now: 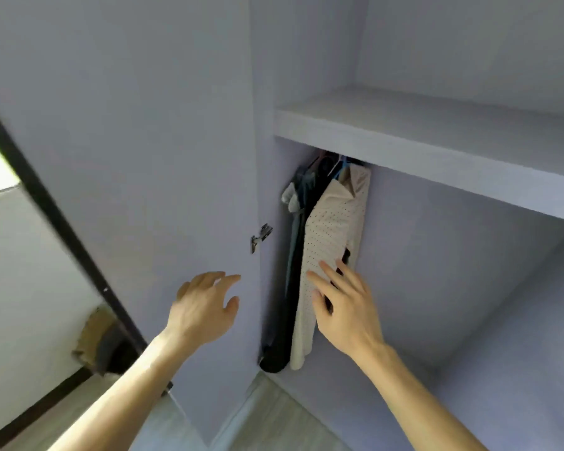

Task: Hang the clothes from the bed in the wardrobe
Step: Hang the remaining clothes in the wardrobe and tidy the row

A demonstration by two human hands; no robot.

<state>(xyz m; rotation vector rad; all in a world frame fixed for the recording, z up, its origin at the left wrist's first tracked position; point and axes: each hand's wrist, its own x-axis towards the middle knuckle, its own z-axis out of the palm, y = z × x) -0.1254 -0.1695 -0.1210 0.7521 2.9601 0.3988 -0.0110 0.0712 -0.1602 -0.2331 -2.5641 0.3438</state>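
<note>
An open pale wardrobe fills the view. At its left end hang a beige dotted shirt, a black garment and a grey one, on hangers under the shelf. My right hand lies with straight fingers against the dotted shirt's lower part. In front of the open wardrobe door, my left hand hovers with relaxed, spread fingers and holds nothing. The hanging rail is hidden behind the shelf.
A wide shelf crosses the wardrobe above the clothes. A metal hinge sits on the door's inner edge. To the right of the clothes the hanging space is bare. Brown and dark fabric lies low at the left, by a dark frame.
</note>
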